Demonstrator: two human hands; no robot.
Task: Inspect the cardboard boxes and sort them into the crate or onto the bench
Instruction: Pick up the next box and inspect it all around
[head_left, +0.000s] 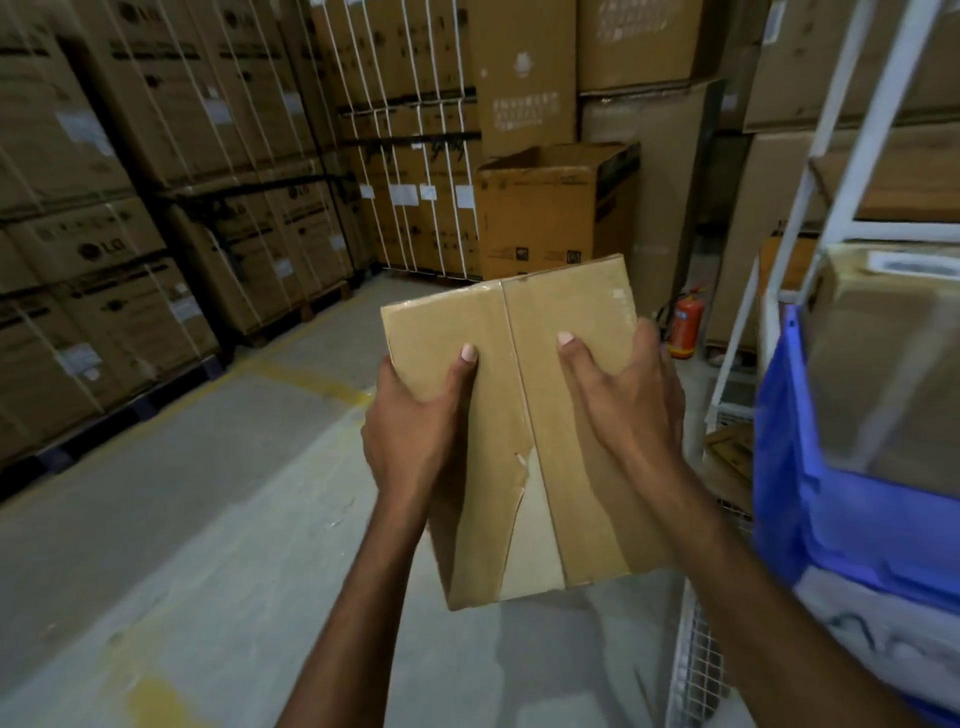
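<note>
Held up close in front of the person, a small cardboard box (514, 415) sits in the air above the grey floor (182, 493), gripped by 2 bare hands. The left hand (421, 415) clasps its left side, thumb flat on the top face and fingers curled round the edge, out of sight. The right hand (628, 405) clasps the right side the same way, thumb on top, fingers over the far edge. Brown tape runs down the box's centre seam; near the person's end it is torn and peeled, baring a paler strip.

Just right of the box, not touching it, stands a blue crate (810, 493) holding a large cardboard parcel (883, 364), blurred. A white metal rack (852, 171) rises behind the crate, and wire mesh (696, 665) shows below it. A red fire extinguisher (685, 325) stands on the floor beyond the right hand. An open carton (550, 208) sits further back, and strapped stacks of cartons (130, 208) line the left side beside a yellow floor line (311, 379).
</note>
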